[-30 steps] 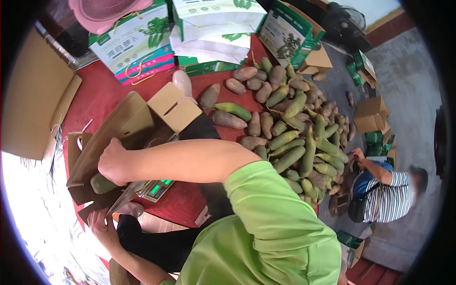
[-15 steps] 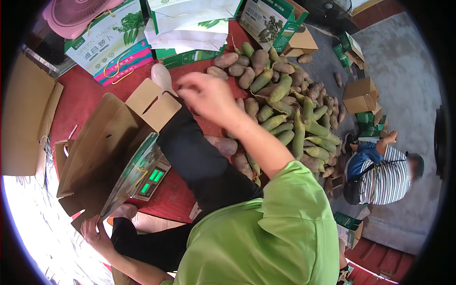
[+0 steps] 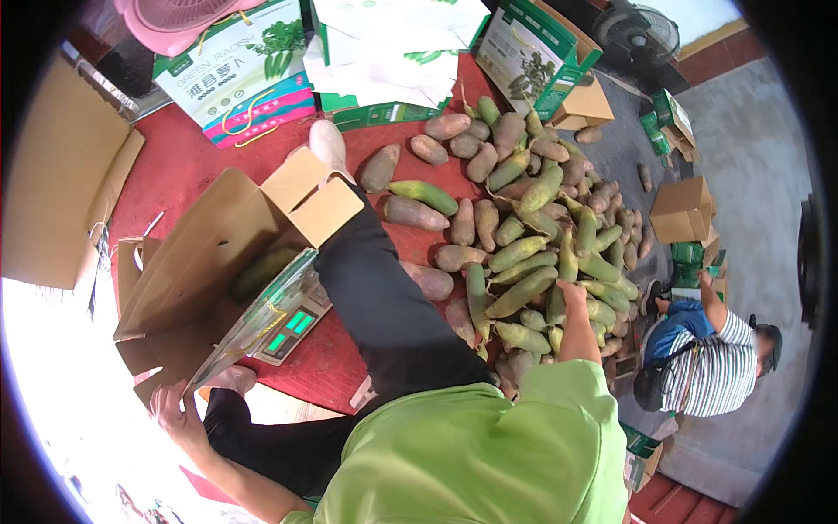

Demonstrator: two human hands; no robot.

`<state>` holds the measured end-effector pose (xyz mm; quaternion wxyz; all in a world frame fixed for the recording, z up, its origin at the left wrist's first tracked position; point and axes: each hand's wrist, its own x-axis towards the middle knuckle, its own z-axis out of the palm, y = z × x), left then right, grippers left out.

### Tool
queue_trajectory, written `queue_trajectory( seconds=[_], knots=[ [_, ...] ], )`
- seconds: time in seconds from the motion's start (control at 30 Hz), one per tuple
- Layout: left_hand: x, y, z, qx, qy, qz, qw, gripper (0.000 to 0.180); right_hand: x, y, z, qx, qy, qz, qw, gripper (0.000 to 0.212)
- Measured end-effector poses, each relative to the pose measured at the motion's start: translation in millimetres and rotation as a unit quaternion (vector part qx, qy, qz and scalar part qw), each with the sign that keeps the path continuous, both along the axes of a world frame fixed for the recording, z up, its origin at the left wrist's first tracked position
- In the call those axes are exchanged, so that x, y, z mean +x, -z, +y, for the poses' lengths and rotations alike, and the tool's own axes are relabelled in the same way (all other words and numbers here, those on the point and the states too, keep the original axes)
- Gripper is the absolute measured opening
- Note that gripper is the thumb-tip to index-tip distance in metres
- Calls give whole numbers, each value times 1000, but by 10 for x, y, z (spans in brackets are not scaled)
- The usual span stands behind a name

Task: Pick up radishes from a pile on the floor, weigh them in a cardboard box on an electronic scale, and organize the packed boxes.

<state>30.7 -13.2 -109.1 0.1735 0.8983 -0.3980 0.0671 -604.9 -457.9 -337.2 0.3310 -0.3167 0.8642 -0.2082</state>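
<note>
Our left hand (image 3: 179, 417) is clamped on the near lower edge of the open cardboard box (image 3: 188, 262), whose long wall stands up and whose flap (image 3: 323, 208) juts toward our black trouser leg (image 3: 371, 306). A green radish (image 3: 262, 272) lies inside the box; the scale (image 3: 292, 334) shows beside its printed wall. Our right hand (image 3: 572, 293) is at the heap of radishes (image 3: 524, 253), among long green ones; we cannot tell whether its fingers have closed. Our leg divides box from heap, and red cloth (image 3: 188, 166) spreads between the box and the green-and-white packages (image 3: 240, 79).
</note>
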Motion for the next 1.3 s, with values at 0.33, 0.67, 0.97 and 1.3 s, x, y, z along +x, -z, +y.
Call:
queue_trajectory(
  seconds=[0.33, 0.67, 0.97, 1.3],
  knots=[
    [-16, -104, -78, -3, -14, -5, 1000, 17, 78, -193, 4, 29, -12, -353, 935, 34],
    [-22, -129, -32, -14, -5, -11, 1000, 15, 2818, -1891, 51, -54, -504, -245, 827, 58],
    [1, -69, 51, 3, -22, 14, 1000, 13, 5138, -2759, 593, -311, -816, -158, 461, 62],
    [0, -26, 7, 15, -7, 9, 1000, 13, 5936, -2296, 1384, -200, -915, 66, 344, 31]
  ],
)
